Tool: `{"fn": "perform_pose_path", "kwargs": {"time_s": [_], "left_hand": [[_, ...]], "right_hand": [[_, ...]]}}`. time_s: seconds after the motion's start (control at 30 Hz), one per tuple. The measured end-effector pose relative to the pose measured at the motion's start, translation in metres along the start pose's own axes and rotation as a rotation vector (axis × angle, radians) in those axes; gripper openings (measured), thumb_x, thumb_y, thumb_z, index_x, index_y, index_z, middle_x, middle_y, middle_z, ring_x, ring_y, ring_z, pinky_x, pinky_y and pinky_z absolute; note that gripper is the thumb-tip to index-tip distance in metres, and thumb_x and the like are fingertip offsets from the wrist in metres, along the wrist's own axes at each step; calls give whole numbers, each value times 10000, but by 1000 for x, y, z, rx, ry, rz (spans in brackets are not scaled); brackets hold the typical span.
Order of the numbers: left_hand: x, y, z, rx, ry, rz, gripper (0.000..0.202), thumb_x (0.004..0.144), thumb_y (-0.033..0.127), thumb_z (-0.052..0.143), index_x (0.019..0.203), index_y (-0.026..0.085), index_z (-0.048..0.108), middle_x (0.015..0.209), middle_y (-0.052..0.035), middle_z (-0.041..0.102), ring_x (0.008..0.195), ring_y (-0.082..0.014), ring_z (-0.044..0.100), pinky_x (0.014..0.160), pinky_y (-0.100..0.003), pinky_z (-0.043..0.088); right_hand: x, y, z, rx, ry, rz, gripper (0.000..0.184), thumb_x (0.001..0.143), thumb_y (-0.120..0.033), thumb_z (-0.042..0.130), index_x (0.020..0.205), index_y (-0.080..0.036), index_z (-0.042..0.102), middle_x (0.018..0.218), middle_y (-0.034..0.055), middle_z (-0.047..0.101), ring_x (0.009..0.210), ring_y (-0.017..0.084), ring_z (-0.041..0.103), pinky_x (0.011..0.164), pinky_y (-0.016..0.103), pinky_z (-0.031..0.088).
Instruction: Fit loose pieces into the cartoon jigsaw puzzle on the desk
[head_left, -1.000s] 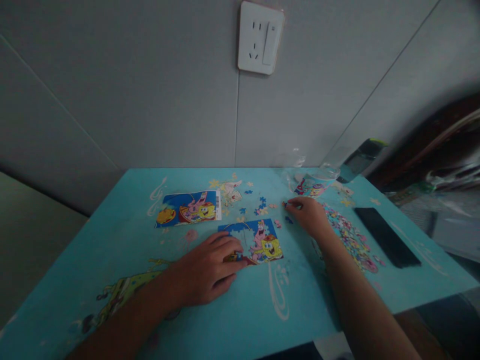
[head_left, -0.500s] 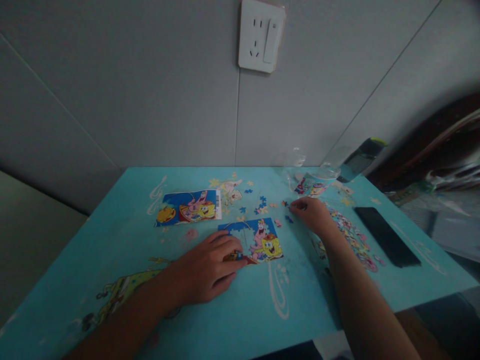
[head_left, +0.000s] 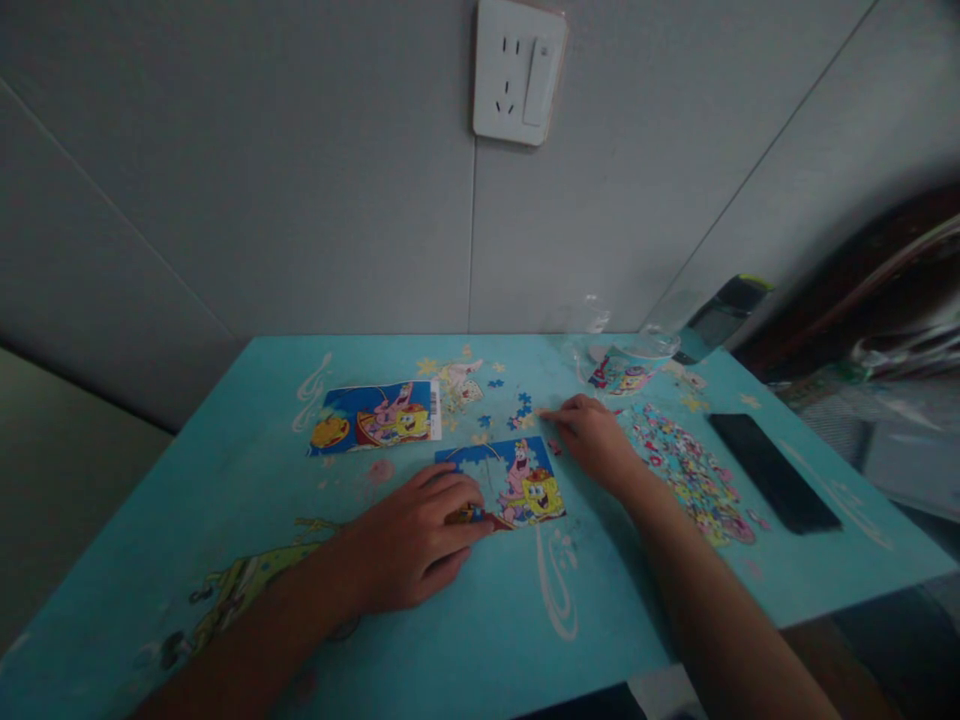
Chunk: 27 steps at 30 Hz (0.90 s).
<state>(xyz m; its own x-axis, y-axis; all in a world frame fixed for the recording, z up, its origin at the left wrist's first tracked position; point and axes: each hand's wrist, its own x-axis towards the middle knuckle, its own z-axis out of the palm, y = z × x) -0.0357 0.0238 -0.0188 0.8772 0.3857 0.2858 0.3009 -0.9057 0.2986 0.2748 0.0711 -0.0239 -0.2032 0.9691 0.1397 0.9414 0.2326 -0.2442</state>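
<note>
A partly assembled cartoon jigsaw puzzle (head_left: 517, 483) lies at the middle of the turquoise table (head_left: 480, 620). My left hand (head_left: 416, 545) rests flat on the puzzle's lower left corner, fingers spread. My right hand (head_left: 596, 440) lies just right of the puzzle's top edge, its forefinger stretched toward several loose blue pieces (head_left: 517, 408). A printed reference picture (head_left: 375, 415) sits to the left, beyond the puzzle.
A heap of loose puzzle pieces (head_left: 686, 470) spreads to the right. A black phone (head_left: 772, 472) lies further right. A clear bag with a printed cup (head_left: 626, 365) stands at the back. A wall socket (head_left: 517, 72) hangs above.
My right hand has slid left, from the pieces near the cup to the loose pieces above the puzzle. The left hand has stayed on the puzzle.
</note>
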Motion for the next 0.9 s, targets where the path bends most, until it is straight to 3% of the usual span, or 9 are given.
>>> {"fn": "perform_pose_path", "kwargs": {"time_s": [0.17, 0.37, 0.5, 0.77, 0.9], "left_hand": [[0, 1, -1, 20, -33, 7, 392, 946, 220, 550, 1334, 255, 597, 1223, -102, 604, 1165, -267, 548, 1088, -548, 405], [0, 1, -2, 24, -57, -12, 369, 962, 235, 528, 1322, 254, 604, 1219, -105, 597, 1177, -270, 542, 1085, -540, 407], [-1, 0, 0, 32, -51, 6, 365, 950, 243, 542, 1309, 239, 608, 1227, -111, 593, 1179, -271, 540, 1118, -551, 373], [-1, -2, 0, 47, -89, 20, 414, 945, 208, 535, 1357, 228, 560, 1219, -101, 591, 1203, -269, 518, 1124, -529, 370], [-1, -2, 1, 46, -91, 18, 409, 946, 213, 536, 1354, 219, 557, 1236, -99, 590, 1221, -269, 508, 1145, -523, 343]], "right_hand": [[2, 0, 0, 1, 68, 43, 268, 960, -265, 569, 1144, -243, 762, 1037, 94, 662, 983, 220, 607, 904, 322, 445], [5, -1, 0, -21, 41, 45, 251, 974, -354, 583, 1111, -260, 771, 1069, 101, 654, 1008, 231, 582, 915, 358, 421], [6, -2, 0, -22, 40, 4, 260, 982, -358, 582, 1171, -282, 743, 1093, 99, 650, 1034, 239, 574, 917, 374, 406], [8, -1, 6, -29, 111, -62, 222, 981, -355, 575, 992, -240, 765, 1033, 79, 653, 987, 224, 593, 906, 345, 425], [8, 3, 7, -1, 137, -16, 233, 984, -331, 551, 986, -207, 747, 1020, 92, 660, 978, 224, 610, 900, 324, 447]]}}
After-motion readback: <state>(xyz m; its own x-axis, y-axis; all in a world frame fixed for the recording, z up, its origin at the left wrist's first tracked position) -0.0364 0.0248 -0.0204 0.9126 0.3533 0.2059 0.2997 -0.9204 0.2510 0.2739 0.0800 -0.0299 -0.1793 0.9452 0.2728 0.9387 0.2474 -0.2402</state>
